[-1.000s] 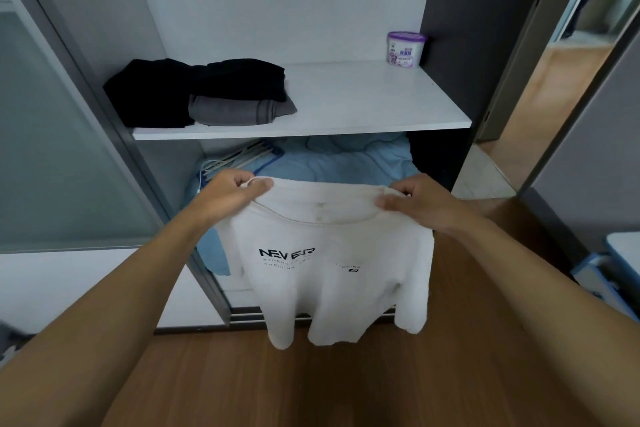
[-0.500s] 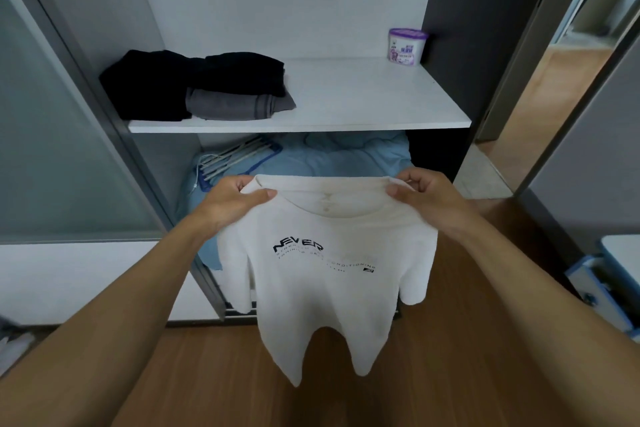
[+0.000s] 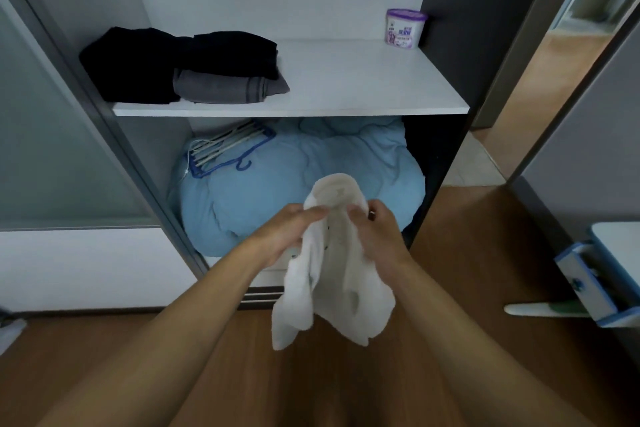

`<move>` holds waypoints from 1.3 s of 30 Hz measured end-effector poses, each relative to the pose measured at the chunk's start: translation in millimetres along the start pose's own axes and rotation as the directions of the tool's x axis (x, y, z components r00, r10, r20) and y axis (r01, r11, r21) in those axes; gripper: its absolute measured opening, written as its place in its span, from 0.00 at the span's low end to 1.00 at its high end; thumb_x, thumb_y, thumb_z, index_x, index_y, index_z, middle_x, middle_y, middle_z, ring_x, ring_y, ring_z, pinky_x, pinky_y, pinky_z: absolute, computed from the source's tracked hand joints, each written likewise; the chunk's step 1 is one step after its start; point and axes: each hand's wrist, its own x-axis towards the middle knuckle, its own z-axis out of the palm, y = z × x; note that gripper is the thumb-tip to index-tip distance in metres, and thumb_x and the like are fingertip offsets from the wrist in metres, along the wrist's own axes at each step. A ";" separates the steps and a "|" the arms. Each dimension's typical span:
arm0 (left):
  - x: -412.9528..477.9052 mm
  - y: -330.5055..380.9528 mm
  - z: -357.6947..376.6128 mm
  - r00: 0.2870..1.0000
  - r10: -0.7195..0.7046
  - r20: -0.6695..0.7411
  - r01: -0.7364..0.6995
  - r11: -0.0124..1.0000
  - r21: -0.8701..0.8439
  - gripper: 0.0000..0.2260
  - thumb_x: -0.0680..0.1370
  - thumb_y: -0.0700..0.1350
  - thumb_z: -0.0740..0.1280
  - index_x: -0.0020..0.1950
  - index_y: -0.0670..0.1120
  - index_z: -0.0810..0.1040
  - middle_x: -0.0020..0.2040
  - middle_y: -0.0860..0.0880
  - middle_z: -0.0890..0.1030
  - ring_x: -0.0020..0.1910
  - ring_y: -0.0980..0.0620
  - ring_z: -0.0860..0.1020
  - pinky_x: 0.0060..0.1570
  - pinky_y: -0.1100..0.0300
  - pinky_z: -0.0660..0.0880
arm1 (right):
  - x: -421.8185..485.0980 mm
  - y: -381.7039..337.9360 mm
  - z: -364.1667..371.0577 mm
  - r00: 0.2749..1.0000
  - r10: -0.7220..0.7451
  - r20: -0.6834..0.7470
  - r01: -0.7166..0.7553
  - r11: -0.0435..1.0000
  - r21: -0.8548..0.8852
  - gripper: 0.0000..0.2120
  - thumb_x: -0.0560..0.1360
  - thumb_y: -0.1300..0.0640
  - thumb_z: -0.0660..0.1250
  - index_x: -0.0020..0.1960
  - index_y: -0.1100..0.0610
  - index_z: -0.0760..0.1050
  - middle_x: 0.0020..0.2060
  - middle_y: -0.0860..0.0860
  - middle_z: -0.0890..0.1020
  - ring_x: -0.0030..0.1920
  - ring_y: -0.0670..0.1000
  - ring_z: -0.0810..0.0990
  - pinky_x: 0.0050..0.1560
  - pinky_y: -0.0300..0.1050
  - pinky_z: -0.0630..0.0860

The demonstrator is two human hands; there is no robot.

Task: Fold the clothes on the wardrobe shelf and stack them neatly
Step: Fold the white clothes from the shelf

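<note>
Fingers (image 3: 311,214) of the left hand (image 3: 287,233) curl round one edge of the white T-shirt (image 3: 334,291), while the right hand (image 3: 378,236) pinches the other edge close beside it. Bunched, the shirt hangs between them, below the white wardrobe shelf (image 3: 349,87).

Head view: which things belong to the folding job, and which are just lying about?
Job: white T-shirt, held by left hand and right hand; folded black clothes; folded grey garment; shelf.
Lying about: purple tub, blue quilt, hangers.
</note>
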 end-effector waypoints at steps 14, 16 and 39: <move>-0.3 -14.8 17.2 0.977 0.205 0.064 -0.212 0.970 0.116 0.12 0.76 0.47 0.73 0.55 0.55 0.73 0.47 0.57 0.79 0.48 0.60 0.78 0.45 0.67 0.73 | -13.8 0.6 4.1 0.967 0.006 0.255 -0.082 0.955 0.285 0.13 0.81 0.58 0.62 0.51 0.51 0.86 0.48 0.52 0.86 0.50 0.48 0.84 0.45 0.43 0.82; 0.7 -15.6 14.3 0.975 0.205 0.085 -0.215 0.968 0.131 0.13 0.76 0.44 0.73 0.57 0.52 0.73 0.49 0.53 0.79 0.50 0.56 0.77 0.50 0.61 0.74 | -16.4 -1.1 5.2 0.968 -0.023 0.249 -0.046 0.963 0.265 0.15 0.81 0.61 0.60 0.50 0.50 0.86 0.45 0.50 0.86 0.49 0.48 0.85 0.46 0.43 0.83; -10.8 4.4 3.1 0.908 0.346 0.238 -0.412 0.842 0.348 0.08 0.81 0.38 0.65 0.55 0.46 0.81 0.47 0.47 0.85 0.43 0.53 0.81 0.44 0.67 0.73 | -6.5 -13.3 -25.3 0.910 -0.268 0.316 0.383 0.835 -0.396 0.13 0.75 0.43 0.70 0.46 0.53 0.79 0.39 0.49 0.80 0.41 0.50 0.78 0.44 0.50 0.75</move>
